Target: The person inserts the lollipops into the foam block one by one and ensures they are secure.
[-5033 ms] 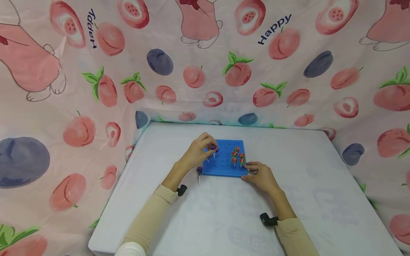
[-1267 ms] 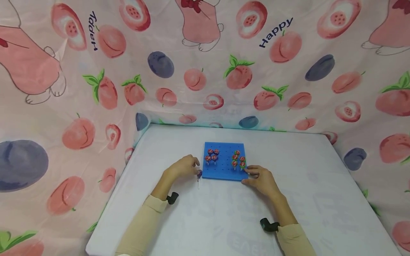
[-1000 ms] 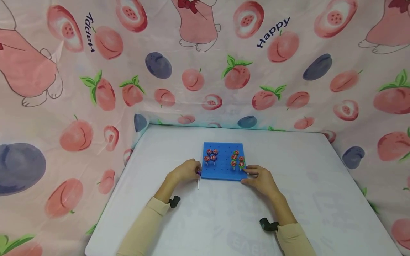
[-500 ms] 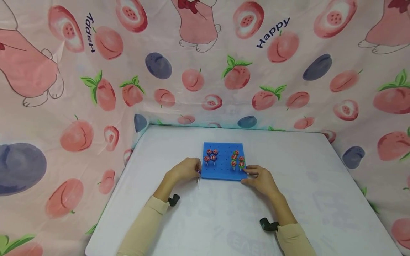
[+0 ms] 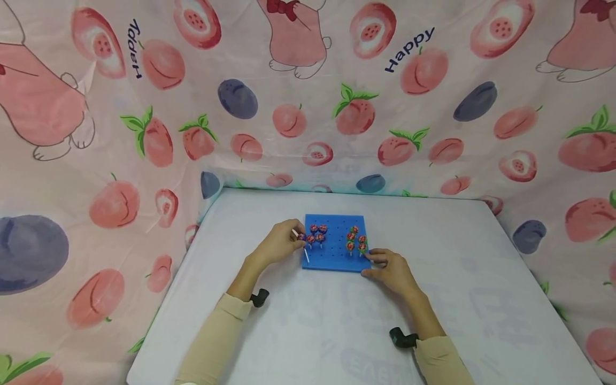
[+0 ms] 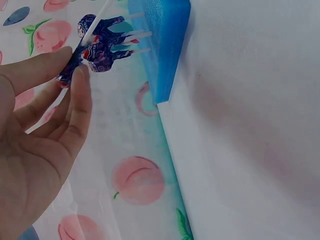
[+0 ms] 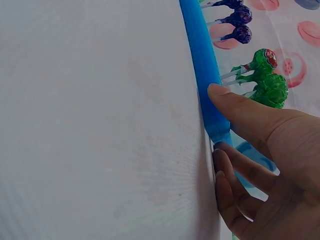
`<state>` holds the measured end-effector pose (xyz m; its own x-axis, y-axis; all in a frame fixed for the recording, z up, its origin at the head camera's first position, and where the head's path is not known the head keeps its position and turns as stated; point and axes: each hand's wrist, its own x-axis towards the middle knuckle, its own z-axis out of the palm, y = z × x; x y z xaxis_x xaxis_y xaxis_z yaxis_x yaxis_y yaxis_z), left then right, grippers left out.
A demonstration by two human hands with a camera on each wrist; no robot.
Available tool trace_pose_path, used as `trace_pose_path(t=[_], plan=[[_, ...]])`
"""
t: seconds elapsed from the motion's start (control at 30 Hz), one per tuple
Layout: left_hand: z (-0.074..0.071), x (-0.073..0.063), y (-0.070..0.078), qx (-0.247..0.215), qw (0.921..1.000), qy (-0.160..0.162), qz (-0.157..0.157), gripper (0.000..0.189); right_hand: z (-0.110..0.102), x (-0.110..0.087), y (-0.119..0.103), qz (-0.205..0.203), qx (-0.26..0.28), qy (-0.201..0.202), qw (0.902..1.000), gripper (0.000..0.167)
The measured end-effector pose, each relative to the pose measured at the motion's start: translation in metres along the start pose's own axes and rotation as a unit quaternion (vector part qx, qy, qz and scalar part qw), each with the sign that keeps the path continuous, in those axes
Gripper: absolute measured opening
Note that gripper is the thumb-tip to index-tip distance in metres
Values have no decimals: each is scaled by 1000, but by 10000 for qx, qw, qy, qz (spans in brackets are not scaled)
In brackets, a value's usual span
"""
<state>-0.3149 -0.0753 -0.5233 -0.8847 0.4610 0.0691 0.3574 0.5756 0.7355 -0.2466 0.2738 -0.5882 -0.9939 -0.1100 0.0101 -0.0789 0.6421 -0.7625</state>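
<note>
My left hand (image 5: 279,245) pinches a purple-wrapped lollipop (image 6: 75,64) between thumb and fingers, just off the left side of a blue board with holes (image 5: 334,262). White stick shows at two places by these fingers; whether a second lollipop is held I cannot tell. Several purple lollipops (image 6: 100,56) stand upright in the board's left part, close to the fingertips. Toward its right side stand several green-and-red lollipops (image 7: 270,90). My right hand (image 5: 392,266) holds the board's near right corner, thumb on one edge and fingers curled by the adjoining side.
The board lies on a table with a white cover (image 5: 447,240). A fruit-patterned cloth (image 5: 293,149) hangs behind and at both sides. Small dark cameras (image 5: 403,338) are worn on the wrists.
My left hand set a purple lollipop in the board, went back to the one lying beside it, and has now lifted that up toward the board's left edge. The right hand stays put.
</note>
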Motion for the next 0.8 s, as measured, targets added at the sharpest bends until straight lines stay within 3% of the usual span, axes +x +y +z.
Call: trace_pose_path(t=[0.13, 0.3, 0.5, 0.8], plan=[[1, 0, 5, -13, 9988, 389, 302, 24, 0, 1, 0, 4, -4, -2, 10000, 52], [3, 0, 6, 128, 9956, 583, 717, 26, 0, 1, 1, -20, -10, 7, 10000, 52], [8, 2, 5, 212, 9915, 578, 1142, 26, 0, 1, 1, -12, -13, 24, 10000, 51], [18, 2, 5, 228, 9907, 474, 1255, 27, 0, 2, 2, -35, -25, 43, 10000, 52]])
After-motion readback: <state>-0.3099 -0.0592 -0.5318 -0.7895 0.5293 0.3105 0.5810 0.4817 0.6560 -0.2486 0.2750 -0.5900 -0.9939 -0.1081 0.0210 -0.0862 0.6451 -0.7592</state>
